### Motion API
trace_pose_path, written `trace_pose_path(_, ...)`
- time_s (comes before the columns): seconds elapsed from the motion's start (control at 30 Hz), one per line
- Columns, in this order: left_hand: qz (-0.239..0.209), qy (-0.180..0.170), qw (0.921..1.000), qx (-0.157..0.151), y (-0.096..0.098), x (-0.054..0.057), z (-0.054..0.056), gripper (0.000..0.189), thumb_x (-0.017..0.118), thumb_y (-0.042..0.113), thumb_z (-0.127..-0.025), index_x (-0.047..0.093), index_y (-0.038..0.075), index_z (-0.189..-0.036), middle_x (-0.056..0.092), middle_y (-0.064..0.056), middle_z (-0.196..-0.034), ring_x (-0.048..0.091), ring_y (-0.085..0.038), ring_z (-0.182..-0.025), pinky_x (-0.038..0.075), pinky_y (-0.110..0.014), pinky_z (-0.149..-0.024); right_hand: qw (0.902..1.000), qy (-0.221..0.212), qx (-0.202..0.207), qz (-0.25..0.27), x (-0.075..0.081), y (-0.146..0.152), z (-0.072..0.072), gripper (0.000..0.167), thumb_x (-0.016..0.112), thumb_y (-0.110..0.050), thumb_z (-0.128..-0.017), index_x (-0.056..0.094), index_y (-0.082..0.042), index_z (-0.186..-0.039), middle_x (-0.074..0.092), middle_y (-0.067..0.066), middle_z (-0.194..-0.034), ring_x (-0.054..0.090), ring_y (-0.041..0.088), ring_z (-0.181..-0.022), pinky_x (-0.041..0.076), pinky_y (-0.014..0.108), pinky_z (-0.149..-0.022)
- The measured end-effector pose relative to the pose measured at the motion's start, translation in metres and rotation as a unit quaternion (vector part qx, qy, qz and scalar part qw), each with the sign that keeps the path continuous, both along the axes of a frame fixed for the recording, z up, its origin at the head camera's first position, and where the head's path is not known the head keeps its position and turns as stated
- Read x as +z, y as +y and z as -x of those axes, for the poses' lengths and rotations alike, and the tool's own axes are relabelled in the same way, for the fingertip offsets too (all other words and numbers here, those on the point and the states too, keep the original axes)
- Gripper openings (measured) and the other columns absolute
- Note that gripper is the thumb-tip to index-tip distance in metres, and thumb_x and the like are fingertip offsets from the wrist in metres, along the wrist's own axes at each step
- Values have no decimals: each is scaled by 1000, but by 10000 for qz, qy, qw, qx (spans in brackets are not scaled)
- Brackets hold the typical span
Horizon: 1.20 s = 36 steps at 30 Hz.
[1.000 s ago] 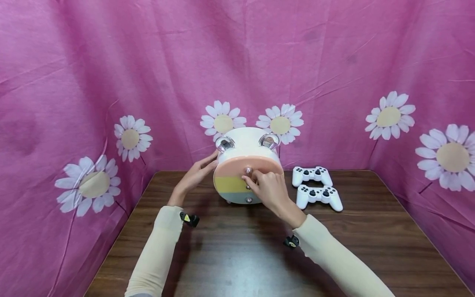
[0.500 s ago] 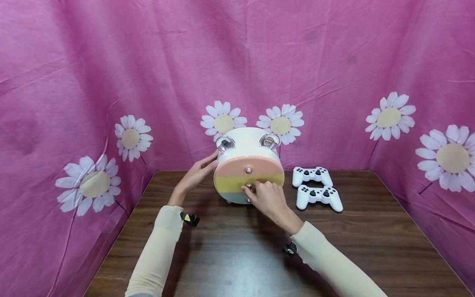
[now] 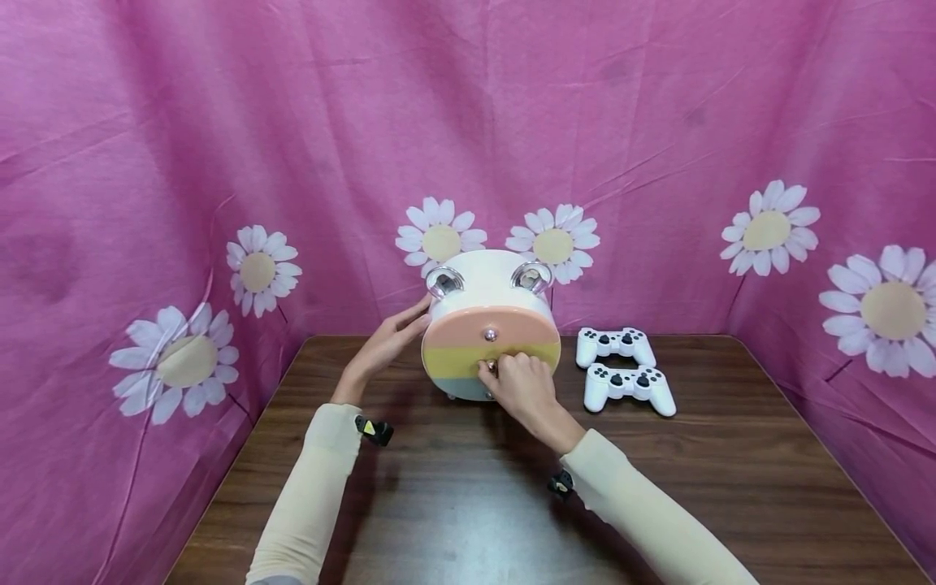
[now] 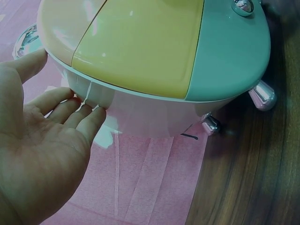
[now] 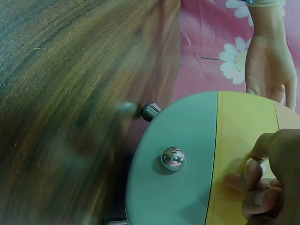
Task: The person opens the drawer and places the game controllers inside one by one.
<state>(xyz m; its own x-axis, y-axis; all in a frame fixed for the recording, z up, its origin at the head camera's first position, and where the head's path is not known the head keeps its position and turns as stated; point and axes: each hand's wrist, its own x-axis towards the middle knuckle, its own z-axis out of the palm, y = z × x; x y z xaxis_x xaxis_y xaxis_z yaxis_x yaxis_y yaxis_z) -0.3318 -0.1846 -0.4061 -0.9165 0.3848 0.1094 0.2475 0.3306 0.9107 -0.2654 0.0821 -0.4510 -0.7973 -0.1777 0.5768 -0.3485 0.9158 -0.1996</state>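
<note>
A small oval drawer cabinet (image 3: 486,276) with a white body and silver bell-like ears stands on the table. Its front has an orange drawer (image 3: 455,329), a yellow drawer (image 5: 241,122) and a green drawer (image 4: 229,56), all flush. My right hand (image 3: 522,387) pinches the silver knob (image 3: 492,366) of the yellow drawer, with the other fingers curled; they partly hide the knob in the right wrist view. With fingers spread, my left hand (image 4: 51,136) rests its fingertips against the cabinet's white side. The green drawer's knob (image 5: 173,158) shows below the right hand's grip.
Two white game controllers, a rear one (image 3: 616,348) and a front one (image 3: 630,390), lie right of the cabinet. Short silver legs (image 4: 263,96) hold the cabinet above the wooden table (image 3: 453,487). A pink curtain (image 3: 351,122) with printed daisies hangs close behind.
My right hand has moved down from the orange drawer's knob to the yellow drawer's knob. My left hand stays at the cabinet's side.
</note>
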Motion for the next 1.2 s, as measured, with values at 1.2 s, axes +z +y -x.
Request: trace_pose_path(1.2,53,-68,10000,1,2,8,-3,58,56,36,-112,37,26,-166,33,5,-174,28,-25,-163,26,-49,-134,9974,621,192,-320,-1,3,-52,57,77,-37,-91,39,-21,-53,34,-4,-47,40,21,-40,28,35,-34)
